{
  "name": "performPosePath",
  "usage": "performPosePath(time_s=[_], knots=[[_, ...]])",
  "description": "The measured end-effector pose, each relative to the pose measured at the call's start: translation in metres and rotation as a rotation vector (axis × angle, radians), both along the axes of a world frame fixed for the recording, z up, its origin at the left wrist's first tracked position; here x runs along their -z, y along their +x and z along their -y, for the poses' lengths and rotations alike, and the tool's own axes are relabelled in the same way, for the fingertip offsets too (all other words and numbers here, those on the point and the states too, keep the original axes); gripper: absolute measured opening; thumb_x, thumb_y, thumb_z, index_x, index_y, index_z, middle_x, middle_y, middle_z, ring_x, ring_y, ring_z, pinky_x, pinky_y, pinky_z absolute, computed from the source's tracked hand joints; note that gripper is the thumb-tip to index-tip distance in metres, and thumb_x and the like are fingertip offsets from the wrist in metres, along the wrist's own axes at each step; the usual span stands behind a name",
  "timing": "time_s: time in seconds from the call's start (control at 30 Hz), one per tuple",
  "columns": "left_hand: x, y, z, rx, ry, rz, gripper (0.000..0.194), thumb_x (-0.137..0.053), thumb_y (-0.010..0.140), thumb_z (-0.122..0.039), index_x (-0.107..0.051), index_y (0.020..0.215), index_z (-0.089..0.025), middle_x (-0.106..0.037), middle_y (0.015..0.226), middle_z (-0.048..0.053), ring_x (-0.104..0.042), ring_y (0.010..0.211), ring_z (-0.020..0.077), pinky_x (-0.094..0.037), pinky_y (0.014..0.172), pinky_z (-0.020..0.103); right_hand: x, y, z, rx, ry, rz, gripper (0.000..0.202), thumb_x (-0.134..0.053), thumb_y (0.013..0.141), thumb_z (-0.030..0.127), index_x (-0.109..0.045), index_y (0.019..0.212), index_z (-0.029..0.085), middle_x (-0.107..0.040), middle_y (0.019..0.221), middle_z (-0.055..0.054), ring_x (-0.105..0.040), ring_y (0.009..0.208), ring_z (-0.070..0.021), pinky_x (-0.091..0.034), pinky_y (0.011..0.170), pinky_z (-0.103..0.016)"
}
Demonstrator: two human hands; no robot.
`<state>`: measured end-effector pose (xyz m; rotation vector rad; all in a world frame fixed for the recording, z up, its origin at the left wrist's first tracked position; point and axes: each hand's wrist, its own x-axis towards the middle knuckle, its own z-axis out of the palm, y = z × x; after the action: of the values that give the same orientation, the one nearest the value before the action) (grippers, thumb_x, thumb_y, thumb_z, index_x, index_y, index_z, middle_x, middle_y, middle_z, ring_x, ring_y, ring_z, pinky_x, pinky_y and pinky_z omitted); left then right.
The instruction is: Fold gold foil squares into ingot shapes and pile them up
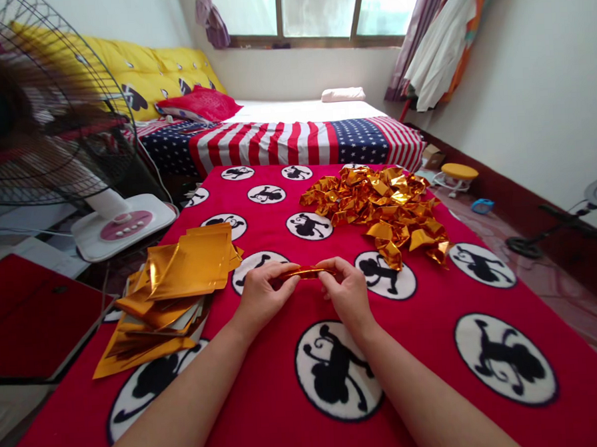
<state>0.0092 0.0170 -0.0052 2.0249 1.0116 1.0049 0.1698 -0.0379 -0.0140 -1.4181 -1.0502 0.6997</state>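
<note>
A narrow folded strip of gold foil paper (308, 273) stretches between my two hands, just above the red cloth. My left hand (266, 290) pinches its left end between thumb and fingers. At the right end, my right hand (346, 289) grips it the same way. To the left lies an uneven stack of flat gold foil sheets (190, 262), some with pale undersides showing. Beyond my right hand spreads a heap of folded gold foil pieces (372, 196), crumpled-looking and shiny. The fingertips behind the strip are partly hidden.
The red cloth (422, 390) with monkey prints covers the table. On the left stand a fan (123, 223) and a dark red box-like surface (33, 317). Behind is a bed with a flag-patterned cover (274, 141). A yellow stool (458, 171) stands at right.
</note>
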Motion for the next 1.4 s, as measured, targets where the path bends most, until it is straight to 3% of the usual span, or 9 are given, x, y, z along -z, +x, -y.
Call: performPosePath(time_s=[0.2,0.37,0.53,0.77,1.0,1.2,1.4], knots=[[0.006,0.005,-0.001,-0.09,-0.138,0.082,0.03,-0.063,0.079,-0.032,-0.066,0.104,-0.017,-0.072,0.081,0.004,-0.064,0.065,0.0153,-0.048,0.058,0.024,0.001,-0.002,0.0,0.05,0.021,0.049,0.009,-0.056,0.077,0.023,-0.064,0.075,0.019,-0.062,0.063,0.001,-0.052,0.05,-0.0122,-0.04,0.048,-0.022],[-0.003,0.012,0.003,-0.241,-0.024,-0.161,0.03,-0.059,0.082,-0.046,-0.062,0.071,-0.017,-0.062,0.058,0.001,-0.055,0.053,0.0136,-0.037,0.053,0.024,-0.001,-0.002,0.001,0.071,0.029,0.05,0.009,-0.055,0.078,0.024,-0.062,0.076,0.019,-0.061,0.063,0.002,-0.051,0.05,-0.0118,-0.039,0.05,-0.023],[-0.006,0.01,0.004,-0.243,0.07,-0.272,0.036,-0.058,0.083,-0.049,-0.062,0.065,-0.017,-0.06,0.056,0.001,-0.052,0.053,0.0128,-0.031,0.053,0.025,0.0,-0.002,0.002,0.063,0.023,0.106,0.01,-0.054,0.076,0.021,-0.062,0.072,0.019,-0.059,0.06,0.003,-0.05,0.051,-0.012,-0.037,0.05,-0.023],[-0.002,-0.003,-0.004,-0.033,0.067,-0.201,0.022,-0.058,0.083,-0.034,-0.062,0.069,-0.017,-0.053,0.055,-0.003,-0.044,0.049,0.0093,-0.029,0.051,0.023,-0.002,-0.003,0.001,0.066,0.03,0.155,0.011,-0.052,0.073,0.017,-0.063,0.071,0.019,-0.061,0.061,0.002,-0.054,0.056,-0.0136,-0.04,0.053,-0.023],[-0.005,0.004,0.003,-0.11,0.123,-0.272,0.042,-0.042,0.094,-0.041,-0.054,0.061,-0.017,-0.05,0.053,-0.001,-0.045,0.052,0.0114,-0.028,0.055,0.026,-0.003,-0.005,0.001,0.077,0.047,0.213,0.011,-0.052,0.073,0.016,-0.063,0.072,0.019,-0.063,0.064,0.002,-0.056,0.057,-0.0138,-0.042,0.055,-0.023],[-0.003,0.006,0.006,-0.153,0.153,-0.346,0.042,-0.047,0.09,-0.046,-0.052,0.06,-0.018,-0.053,0.055,0.001,-0.048,0.053,0.0123,-0.028,0.056,0.026,-0.003,-0.005,0.002,0.082,0.062,0.209,0.011,-0.053,0.075,0.016,-0.064,0.074,0.018,-0.064,0.067,0.001,-0.058,0.061,-0.0143,-0.044,0.058,-0.023],[-0.007,0.012,0.01,-0.251,0.147,-0.397,0.045,-0.038,0.095,-0.043,-0.055,0.062,-0.019,-0.058,0.055,0.003,-0.052,0.054,0.0144,-0.027,0.056,0.028,-0.006,-0.007,0.004,0.097,0.051,0.242,0.012,-0.054,0.081,0.023,-0.063,0.074,0.019,-0.063,0.066,0.001,-0.056,0.059,-0.0139,-0.042,0.059,-0.024]])
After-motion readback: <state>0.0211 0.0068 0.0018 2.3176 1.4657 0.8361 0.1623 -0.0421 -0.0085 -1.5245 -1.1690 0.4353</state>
